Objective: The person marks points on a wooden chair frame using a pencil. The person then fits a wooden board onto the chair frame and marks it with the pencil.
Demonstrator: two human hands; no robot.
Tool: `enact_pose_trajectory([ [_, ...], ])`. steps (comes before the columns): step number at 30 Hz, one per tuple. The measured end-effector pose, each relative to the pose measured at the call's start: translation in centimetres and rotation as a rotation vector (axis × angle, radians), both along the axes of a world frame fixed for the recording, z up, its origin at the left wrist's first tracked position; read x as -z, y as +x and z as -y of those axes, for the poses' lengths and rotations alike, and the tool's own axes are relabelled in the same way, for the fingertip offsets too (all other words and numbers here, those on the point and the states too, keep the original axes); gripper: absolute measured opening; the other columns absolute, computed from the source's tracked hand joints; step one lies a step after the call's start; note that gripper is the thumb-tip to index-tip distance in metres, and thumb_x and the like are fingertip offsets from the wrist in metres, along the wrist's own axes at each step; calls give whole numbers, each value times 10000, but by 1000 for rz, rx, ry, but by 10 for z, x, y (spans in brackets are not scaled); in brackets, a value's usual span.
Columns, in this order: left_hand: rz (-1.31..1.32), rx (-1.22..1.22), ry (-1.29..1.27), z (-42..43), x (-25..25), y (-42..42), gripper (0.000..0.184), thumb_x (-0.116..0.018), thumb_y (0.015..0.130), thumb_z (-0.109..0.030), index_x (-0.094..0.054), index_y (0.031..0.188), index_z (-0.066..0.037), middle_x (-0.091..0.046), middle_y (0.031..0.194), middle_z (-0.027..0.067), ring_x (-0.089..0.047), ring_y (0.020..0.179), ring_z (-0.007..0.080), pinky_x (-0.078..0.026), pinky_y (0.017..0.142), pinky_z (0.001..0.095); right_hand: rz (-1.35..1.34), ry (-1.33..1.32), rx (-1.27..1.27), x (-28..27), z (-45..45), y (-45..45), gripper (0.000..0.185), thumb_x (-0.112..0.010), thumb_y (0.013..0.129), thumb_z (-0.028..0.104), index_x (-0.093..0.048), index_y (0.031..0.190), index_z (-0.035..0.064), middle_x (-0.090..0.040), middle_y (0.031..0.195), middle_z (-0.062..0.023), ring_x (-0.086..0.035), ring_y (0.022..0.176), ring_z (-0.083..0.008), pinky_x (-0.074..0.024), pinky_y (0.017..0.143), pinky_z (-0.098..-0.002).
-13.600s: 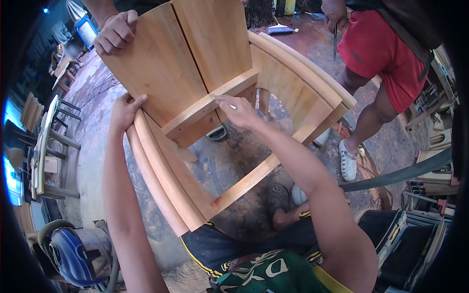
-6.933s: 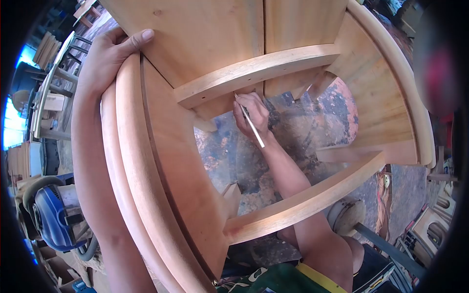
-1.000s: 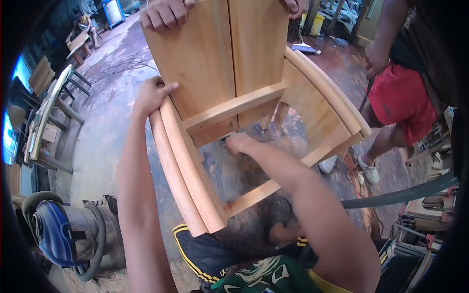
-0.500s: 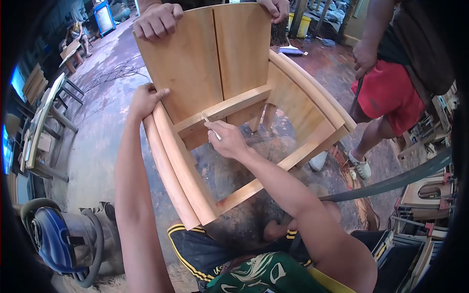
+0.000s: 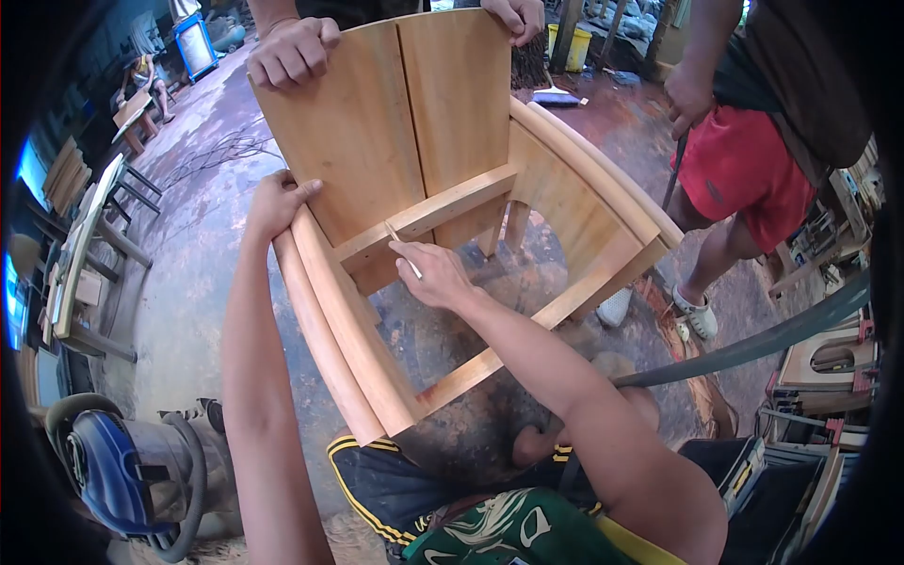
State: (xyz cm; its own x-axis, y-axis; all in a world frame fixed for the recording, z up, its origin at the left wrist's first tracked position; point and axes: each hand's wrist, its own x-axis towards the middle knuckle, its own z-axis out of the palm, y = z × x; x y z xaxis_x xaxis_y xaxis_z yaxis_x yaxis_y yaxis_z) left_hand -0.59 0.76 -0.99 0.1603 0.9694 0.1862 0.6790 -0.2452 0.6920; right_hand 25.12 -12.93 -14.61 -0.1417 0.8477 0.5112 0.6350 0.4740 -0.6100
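A wooden chair frame [image 5: 353, 325] stands before me, with two tall back panels [image 5: 353, 132] and a crossbar [image 5: 452, 201] with small holes along their lower part. My left hand [image 5: 282, 202] grips the top end of the left armrest, its thumb against the panel edge. A thin pale stick, pencil-like [image 5: 415, 269], is pinched in my right hand [image 5: 433, 273], its tip at the crossbar. Another person's hands [image 5: 294, 52] hold the top edge of the panels from behind.
A person in red shorts [image 5: 739, 165] stands at the right, holding a dark rod-like thing. A blue vacuum [image 5: 113, 461] sits lower left. A dark hose [image 5: 753, 347] runs in from the right. Long benches [image 5: 83, 240] line the left; wooden parts and clamps lie right.
Since a second ago my right hand has risen from below the crossbar to its front face with the stick showing. My left hand stays on the armrest; the view has shifted slightly.
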Motion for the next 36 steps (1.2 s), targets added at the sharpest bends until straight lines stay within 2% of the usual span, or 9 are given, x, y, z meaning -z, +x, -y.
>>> enact_pose_trajectory([
  [4, -11, 17, 33, -4, 1, -2, 613, -818, 816, -384, -682, 1175, 94, -745, 1057, 229, -738, 947, 283, -559, 874, 380, 16, -20, 17, -1, 1, -1, 357, -583, 929, 214, -679, 1228, 44, -711, 1155, -185, -677, 1059, -366, -539, 924, -459],
  [7, -28, 26, 29, -3, 2, -2, 623, -806, 832, -398, -676, 1178, 103, -745, 1046, 233, -740, 940, 281, -561, 870, 380, -125, 21, 51, -10, 0, 1, 340, -582, 932, 227, -706, 1178, 28, -730, 1102, -181, -694, 1014, -368, -552, 879, -445],
  [8, -29, 27, 21, -1, 0, -1, 625, -803, 835, -402, -675, 1180, 104, -746, 1044, 234, -740, 937, 280, -562, 868, 379, -344, -23, 105, -18, 4, 2, 343, -566, 948, 253, -731, 1136, 19, -748, 1036, -172, -714, 958, -368, -559, 825, -427],
  [11, -24, 25, 22, -5, 4, -3, 627, -796, 840, -411, -677, 1182, 100, -746, 1042, 236, -742, 934, 281, -562, 863, 374, -732, -329, 107, -29, -4, 23, 356, -550, 963, 271, -738, 1132, 20, -757, 995, -161, -724, 922, -370, -561, 789, -420],
  [15, -60, 26, 23, -2, -2, -2, 640, -801, 828, -425, -680, 1190, 89, -746, 1056, 229, -739, 962, 288, -554, 889, 383, -380, -78, 171, -14, -9, 17, 359, -531, 979, 255, -727, 1150, 8, -748, 1037, -179, -709, 998, -373, -552, 867, -430],
  [16, -76, 21, 27, -3, -2, -2, 644, -803, 824, -428, -681, 1193, 85, -747, 1059, 227, -738, 969, 290, -552, 897, 386, -323, -19, 144, -12, -9, 14, 360, -531, 980, 252, -702, 1193, 17, -728, 1109, -196, -687, 1052, -384, -538, 920, -444],
  [19, -25, 17, 2, -7, 3, -5, 658, -806, 815, -440, -682, 1197, 82, -747, 1070, 221, -734, 988, 293, -544, 916, 389, -233, 82, 134, -12, -7, 8, 371, -535, 976, 247, -659, 1257, 38, -700, 1185, -205, -668, 1085, -394, -529, 944, -458],
  [34, -54, 29, 47, -6, 2, -4, 615, -800, 833, -407, -682, 1170, 94, -744, 1047, 237, -741, 937, 289, -559, 872, 373, -198, -17, 152, -10, -8, 13, 394, -522, 979, 261, -628, 1294, 49, -691, 1191, -219, -659, 1084, -415, -523, 940, -483],
  [36, -47, 31, 41, -6, 3, -4, 614, -797, 837, -405, -680, 1171, 97, -743, 1050, 240, -740, 937, 291, -558, 871, 372, -202, -13, 151, -10, -8, 13, 375, -543, 988, 240, -637, 1289, 36, -692, 1203, -217, -666, 1104, -394, -523, 960, -451],
])
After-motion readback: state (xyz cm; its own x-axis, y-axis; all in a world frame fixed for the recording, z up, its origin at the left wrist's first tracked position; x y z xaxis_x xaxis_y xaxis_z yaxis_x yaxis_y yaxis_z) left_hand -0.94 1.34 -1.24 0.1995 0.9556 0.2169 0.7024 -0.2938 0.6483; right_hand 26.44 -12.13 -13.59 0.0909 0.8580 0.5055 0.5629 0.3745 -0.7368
